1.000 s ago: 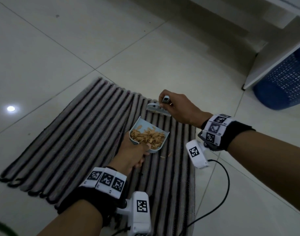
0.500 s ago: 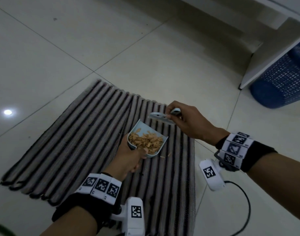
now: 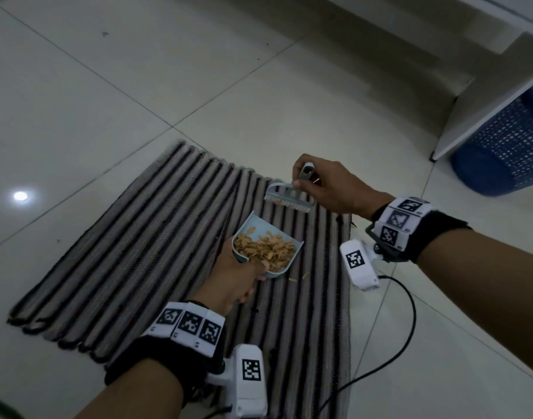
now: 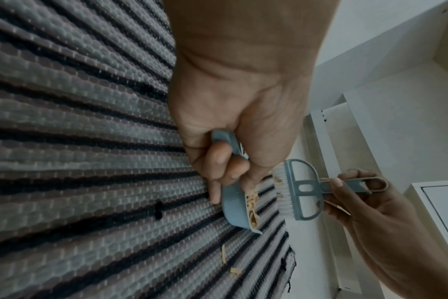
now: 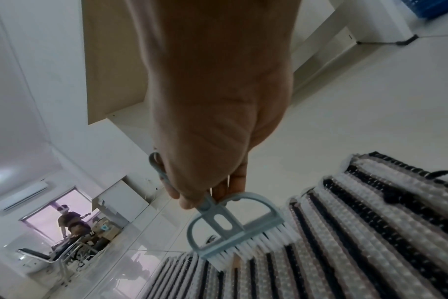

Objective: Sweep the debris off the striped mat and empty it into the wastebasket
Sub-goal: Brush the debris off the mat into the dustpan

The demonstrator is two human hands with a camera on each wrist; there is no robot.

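the left hand (image 3: 235, 279) has its fingers curled round the handle of a small light-blue dustpan (image 3: 269, 247), thumb on top, holding the pan tilted above the striped mat (image 3: 144, 237). the pan carries a heap of tan debris (image 3: 266, 251), flaky like wood shavings, gathered toward the handle end. in the left wrist view one finger (image 4: 214, 194) stretches down along the pan's underside.

the right hand (image 3: 331, 189) pinches the thin handle of a small blue-grey hand brush (image 3: 287, 198) between thumb and fingers, the looped end of the handle sticking up past the knuckles. the white bristles (image 5: 258, 244) point down at the mat, just beyond the pan's open lip; whether they touch the weave cannot be told.

a few loose flakes (image 3: 298, 277) lie on the mat just beside the pan, near the mat's right edge. the mat lies flat on pale floor tiles (image 3: 259, 101). a blue perforated wastebasket (image 3: 506, 152) stands well apart at the far right, partly behind a white panel (image 3: 482, 110). a black cable (image 3: 404, 328) runs from the right wrist camera across the floor.
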